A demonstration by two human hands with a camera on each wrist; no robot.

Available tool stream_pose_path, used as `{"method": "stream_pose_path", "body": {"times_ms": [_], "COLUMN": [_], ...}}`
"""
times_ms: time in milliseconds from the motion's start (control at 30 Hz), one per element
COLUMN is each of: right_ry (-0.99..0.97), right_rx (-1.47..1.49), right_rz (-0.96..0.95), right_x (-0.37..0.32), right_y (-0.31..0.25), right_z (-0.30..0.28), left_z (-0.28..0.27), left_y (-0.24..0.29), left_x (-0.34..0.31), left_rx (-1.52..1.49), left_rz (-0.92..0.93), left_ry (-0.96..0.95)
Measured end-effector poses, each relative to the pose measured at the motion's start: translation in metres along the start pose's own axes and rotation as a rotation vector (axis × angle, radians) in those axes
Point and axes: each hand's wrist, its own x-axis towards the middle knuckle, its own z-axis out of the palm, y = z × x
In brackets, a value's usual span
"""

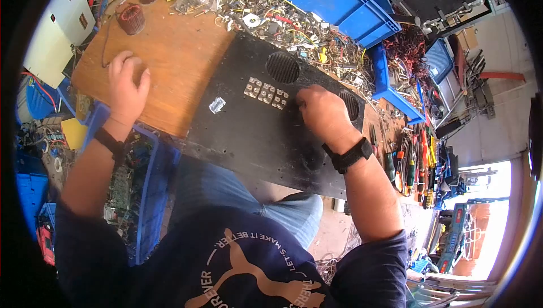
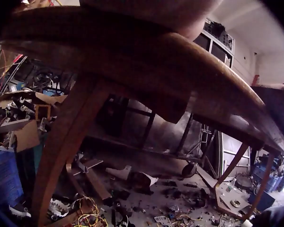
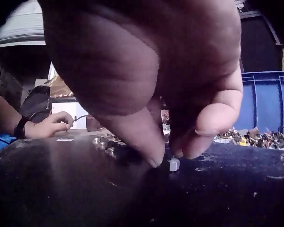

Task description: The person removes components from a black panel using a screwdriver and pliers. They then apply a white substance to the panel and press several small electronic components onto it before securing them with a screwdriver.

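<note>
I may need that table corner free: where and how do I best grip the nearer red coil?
From above, I'd span the coil across its ribbed sides, thumb opposite fingers; it looks like a short upright drum. Keep clear of the cable on its left.

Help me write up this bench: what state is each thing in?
Left hand, fingers loosely bent, holding nothing.
Right hand, fingertips at a small light piece; grip unclear.
Black panel, lying flat.
Small metal pieces, grouped in rows.
Silvery piece, lying apart from them.
Two coils, wound, uncovered.
Scrap, heaped loose.
</note>
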Motion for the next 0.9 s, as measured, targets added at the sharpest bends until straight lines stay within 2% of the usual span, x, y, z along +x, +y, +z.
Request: {"method": "stream_pose_path", "body": {"times_ms": [100,233,367,467,667,767,900], "right_ry": [-0.094,-0.082,-0.086,-0.017,-0.043,0.031,0.03], "right_rx": [-0.063,-0.045,-0.044,0.032,-0.003,-0.048,-0.015], "right_rz": [0.011,-0.03,0.121,0.143,0.133,0.132,0.177], "right_x": [-0.007,-0.022,-0.021,-0.019,-0.007,-0.005,-0.005], "right_y": [-0.004,0.006,0.013,0.008,0.011,0.006,0.006], "right_z": [-0.008,-0.016,-0.019,-0.02,-0.004,-0.001,0.0], "left_z": [0.0,0.0,0.0,-0.001,-0.001,0.0,0.001], "left_y": [-0.002,0.0,0.001,0.0,0.001,0.002,-0.001], "left_x": [-0.001,-0.001,-0.001,-0.001,0.0,0.0,-0.001], "left_rx": [-0.007,-0.009,0.018,0.014,0.014,0.014,0.01], "left_rz": [0.0,0.008,-0.007,-0.007,-0.018,-0.018,-0.015], "left_ry": [0.005,0.014,0.002,-0.004,-0.015,-0.004,-0.002]}}
